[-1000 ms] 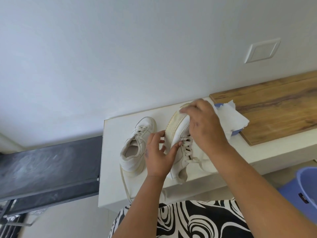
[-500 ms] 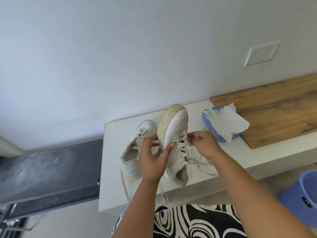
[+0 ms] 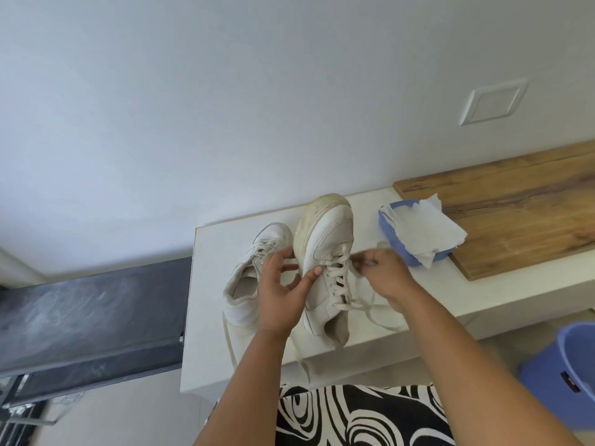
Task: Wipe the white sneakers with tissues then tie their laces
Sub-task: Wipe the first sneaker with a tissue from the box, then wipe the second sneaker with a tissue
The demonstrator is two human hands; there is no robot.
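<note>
Head view is showing two white sneakers at centre frame on a white ledge (image 3: 209, 317): the raised sneaker (image 3: 325, 265) is standing tilted on its heel, its yellowed sole edge facing left and its laces (image 3: 370, 309) trailing loose to the right, while the flat sneaker (image 3: 249, 278) is lying just left of it. Left hand (image 3: 280, 294) is gripping the raised sneaker's side, thumb lying on the upper. Right hand (image 3: 383, 268) is pinching a lace near the eyelets, with the tissues (image 3: 421, 233) sitting in a blue tray (image 3: 394, 239) to its upper right.
</note>
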